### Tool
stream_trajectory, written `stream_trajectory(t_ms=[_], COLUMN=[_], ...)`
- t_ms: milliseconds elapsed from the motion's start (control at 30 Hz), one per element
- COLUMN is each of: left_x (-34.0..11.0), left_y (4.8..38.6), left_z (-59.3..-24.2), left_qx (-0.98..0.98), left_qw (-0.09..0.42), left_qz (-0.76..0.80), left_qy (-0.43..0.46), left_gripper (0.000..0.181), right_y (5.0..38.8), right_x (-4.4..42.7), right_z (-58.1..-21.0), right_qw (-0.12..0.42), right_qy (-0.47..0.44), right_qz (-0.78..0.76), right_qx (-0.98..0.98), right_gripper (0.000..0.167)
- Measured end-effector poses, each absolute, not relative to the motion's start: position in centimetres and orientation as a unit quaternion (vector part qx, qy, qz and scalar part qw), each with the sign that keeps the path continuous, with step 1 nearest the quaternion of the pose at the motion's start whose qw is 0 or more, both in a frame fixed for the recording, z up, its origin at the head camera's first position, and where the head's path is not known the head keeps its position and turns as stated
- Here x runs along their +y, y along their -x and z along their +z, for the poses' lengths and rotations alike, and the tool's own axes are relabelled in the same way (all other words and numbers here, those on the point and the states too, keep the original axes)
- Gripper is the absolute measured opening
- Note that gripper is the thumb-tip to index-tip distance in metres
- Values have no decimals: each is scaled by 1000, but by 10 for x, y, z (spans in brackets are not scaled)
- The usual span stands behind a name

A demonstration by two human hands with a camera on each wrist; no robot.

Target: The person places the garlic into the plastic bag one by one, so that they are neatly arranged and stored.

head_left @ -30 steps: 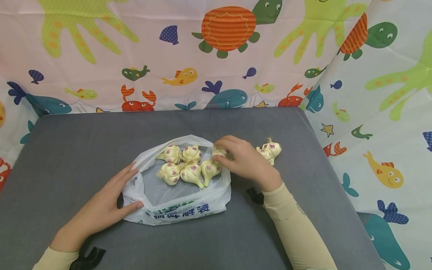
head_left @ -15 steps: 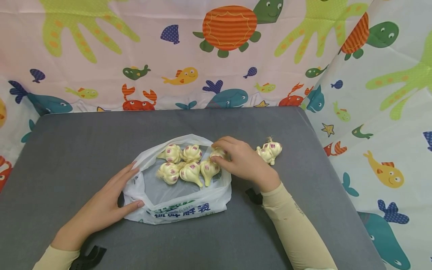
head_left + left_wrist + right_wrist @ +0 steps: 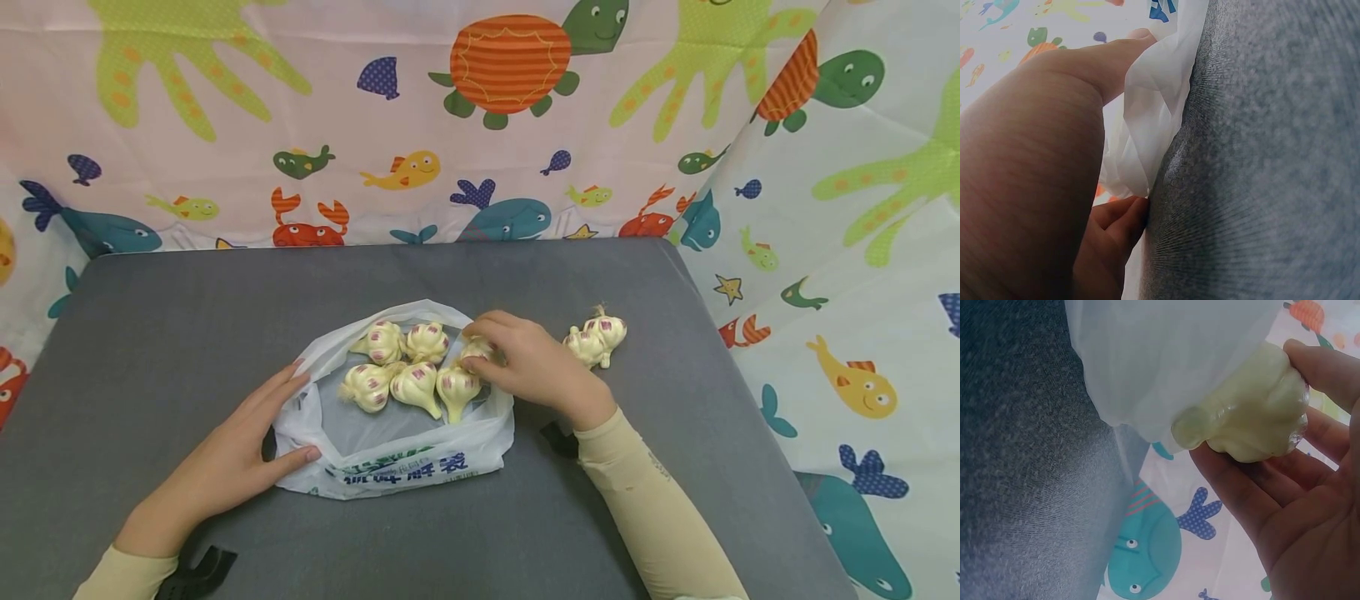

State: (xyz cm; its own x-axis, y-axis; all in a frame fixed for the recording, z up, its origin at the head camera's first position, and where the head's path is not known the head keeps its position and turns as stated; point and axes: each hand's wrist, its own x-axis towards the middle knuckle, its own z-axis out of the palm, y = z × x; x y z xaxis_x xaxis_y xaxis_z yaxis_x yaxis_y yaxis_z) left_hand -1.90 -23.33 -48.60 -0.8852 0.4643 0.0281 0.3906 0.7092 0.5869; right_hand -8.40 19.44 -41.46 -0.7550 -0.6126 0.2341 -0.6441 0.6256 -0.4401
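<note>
My right hand (image 3: 542, 360) has its fingers curled round a garlic bulb (image 3: 1257, 415), thumb on the near side, parted only as far as the bulb's own width. I hold it at the right rim of the white plastic bag (image 3: 408, 475) (seen from my right wrist, the plastic crosses in front of part of it); I cannot tell whether it rests on anything beneath.

My left hand (image 3: 228, 458) lies along the bag's left side, fingers long and nearly straight, thumb spread well away from them with its tip on the front wall. It touches the plastic there; I cannot tell how firmly the fingers press.

Inside the bag sit five more garlic bulbs (image 3: 414, 383), pale with purplish patches: two at the back, three in front, close together. The front one on the right is just beside my right thumb. The bag stands wide-mouthed on the grey desk (image 3: 420, 546), with green and blue lettering (image 3: 405, 468) on its near wall.

Just past my right hand, out on the desk, lies a small cluster of garlic (image 3: 600, 337) (two bulbs at least, touching). Behind the desk hangs a white cloth (image 3: 330, 100) printed with turtles, whales, crabs and fish. My sleeves (image 3: 660, 508) are pale beige.
</note>
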Motion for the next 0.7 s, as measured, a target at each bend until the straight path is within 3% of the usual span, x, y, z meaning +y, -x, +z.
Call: stream_trajectory(t_ms=[700], left_x=[-234], left_y=[18], left_z=[-486], left_qx=[921], left_qw=[51], left_qz=[305], left_qy=[-239], left_gripper=[103], right_y=[80], right_x=[183], right_z=[-419], right_qw=[11], right_qy=[-360], right_qz=[260], right_qx=[-896], right_gripper=[40])
